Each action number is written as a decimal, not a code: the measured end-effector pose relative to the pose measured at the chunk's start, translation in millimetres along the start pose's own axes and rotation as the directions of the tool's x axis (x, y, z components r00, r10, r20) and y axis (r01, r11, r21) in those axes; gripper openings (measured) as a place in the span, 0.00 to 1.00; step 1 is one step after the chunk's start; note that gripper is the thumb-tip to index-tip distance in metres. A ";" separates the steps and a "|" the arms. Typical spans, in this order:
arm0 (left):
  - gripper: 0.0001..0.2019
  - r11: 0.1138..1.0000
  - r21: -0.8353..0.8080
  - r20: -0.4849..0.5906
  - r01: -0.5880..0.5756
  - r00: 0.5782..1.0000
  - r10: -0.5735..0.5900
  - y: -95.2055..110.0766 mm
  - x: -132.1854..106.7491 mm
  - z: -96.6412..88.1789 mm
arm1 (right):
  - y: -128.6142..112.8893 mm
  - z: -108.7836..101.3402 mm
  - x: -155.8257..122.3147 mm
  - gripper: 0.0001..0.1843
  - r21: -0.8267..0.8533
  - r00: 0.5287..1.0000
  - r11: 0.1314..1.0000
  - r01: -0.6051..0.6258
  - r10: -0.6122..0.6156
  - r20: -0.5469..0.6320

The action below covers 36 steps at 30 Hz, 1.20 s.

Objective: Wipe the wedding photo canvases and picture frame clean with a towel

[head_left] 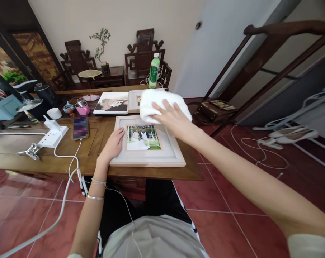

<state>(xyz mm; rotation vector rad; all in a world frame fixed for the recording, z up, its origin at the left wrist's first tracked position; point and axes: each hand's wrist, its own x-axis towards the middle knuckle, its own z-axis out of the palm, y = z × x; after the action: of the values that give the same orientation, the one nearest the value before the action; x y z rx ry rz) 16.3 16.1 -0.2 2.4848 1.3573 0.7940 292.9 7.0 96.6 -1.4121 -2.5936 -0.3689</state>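
Observation:
A pale wooden picture frame [168, 152] with a photo of a couple lies flat on the wooden table [22, 148]. My left hand [112, 143] rests on the frame's left edge, fingers closed over the rim. My right hand [173, 118] presses a folded white towel [154, 102] down on the frame's top right corner, fingers spread flat on the cloth. Behind it lie a second frame [133, 101] and a white photo album [111, 103].
A phone [80, 127] and a white power strip [52, 134] with cables lie left of the frame. A green bottle [154, 71], a pink pot [82, 107] and small cups stand further back. Carved chairs line the far wall. A drying rack [294, 132] lies on the red tiles.

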 end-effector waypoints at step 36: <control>0.26 0.998 -0.053 0.044 -0.021 0.999 0.023 -6.7 -1.3 -0.6 | -22.9 50.2 21.0 0.40 0.055 0.976 0.998 0.019 -0.031 0.218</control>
<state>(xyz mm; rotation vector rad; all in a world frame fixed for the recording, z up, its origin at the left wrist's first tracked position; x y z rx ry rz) 10.6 18.7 -3.0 2.4664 1.2799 0.7637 260.9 26.6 51.0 -1.4799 -2.7723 -0.1539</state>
